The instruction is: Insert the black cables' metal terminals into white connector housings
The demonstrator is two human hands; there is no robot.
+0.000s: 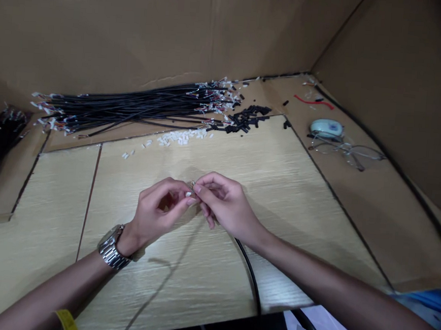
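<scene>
Over the middle of the table, my left hand is closed in a pinch on a small white sleeve, thumb and forefinger together. My right hand meets it fingertip to fingertip, pinching the thin wire ends of a cable. The black cable comes out from under my right hand and curves down over the table's front edge. How far the wire and sleeve are joined is hidden by my fingers. A metal watch is on my left wrist.
Behind my hands lie a bundle of black cables, scattered white sleeves and short black tubes. Glasses, a pale rounded object and a red strip are at the right. Cardboard walls enclose the back and right.
</scene>
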